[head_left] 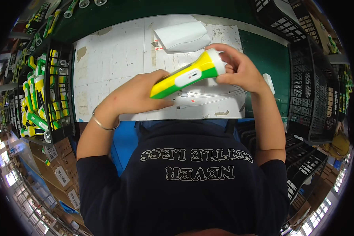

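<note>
Shirt near board edge; left fingers, right fingers grip flashlight between well-spaced crates.

2 hands hold 1 yellow-and-green flashlight — tilted — over a white tabletop.

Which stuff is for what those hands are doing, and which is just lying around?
In the job:
- flashlight, with the left hand on its handle and the right hand at its white head

Seem just lying about, untouched:
- white cables
- white sheet
- other flashlights on the left, though they look alike
</note>
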Motion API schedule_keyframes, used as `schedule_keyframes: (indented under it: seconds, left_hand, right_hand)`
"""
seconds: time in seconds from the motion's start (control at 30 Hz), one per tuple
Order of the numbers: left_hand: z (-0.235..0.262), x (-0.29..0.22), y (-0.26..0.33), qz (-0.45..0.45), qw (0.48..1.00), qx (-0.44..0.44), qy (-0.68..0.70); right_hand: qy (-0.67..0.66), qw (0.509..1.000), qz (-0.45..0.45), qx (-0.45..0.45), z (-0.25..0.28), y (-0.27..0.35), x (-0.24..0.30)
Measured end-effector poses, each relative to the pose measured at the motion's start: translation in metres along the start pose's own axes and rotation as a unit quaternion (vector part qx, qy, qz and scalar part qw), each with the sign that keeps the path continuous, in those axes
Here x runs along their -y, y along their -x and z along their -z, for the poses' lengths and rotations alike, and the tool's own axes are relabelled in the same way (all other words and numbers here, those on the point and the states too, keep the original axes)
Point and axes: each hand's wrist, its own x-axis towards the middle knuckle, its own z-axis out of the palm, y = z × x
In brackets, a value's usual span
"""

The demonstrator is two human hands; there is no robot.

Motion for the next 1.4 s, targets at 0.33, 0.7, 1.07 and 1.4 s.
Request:
schedule_keyframes:
  seconds: [0.33,0.7,1.07,1.4]
  left_hand:
    - [-0.046,0.040,-0.038,0.043,0.943,-0.175,0.281]
    - [-0.053,0.031,-0.056,0.042,0.944,-0.197,0.261]
    - [-0.059,0.005,-0.057,-0.011,0.961,-0.244,0.131]
    - [-0.069,0.008,-0.059,-0.058,0.923,-0.371,-0.088]
  right_hand:
    - [0.463,0.850,-0.077,-0.239,-0.026,-0.057,-0.050]
    - [0.011,0.988,-0.009,-0.155,-0.033,-0.013,-0.022]
    - [0.071,0.978,-0.016,-0.197,-0.035,-0.007,-0.024]
    - [-0.001,0.974,-0.037,-0.225,-0.048,-0.006,-0.032]
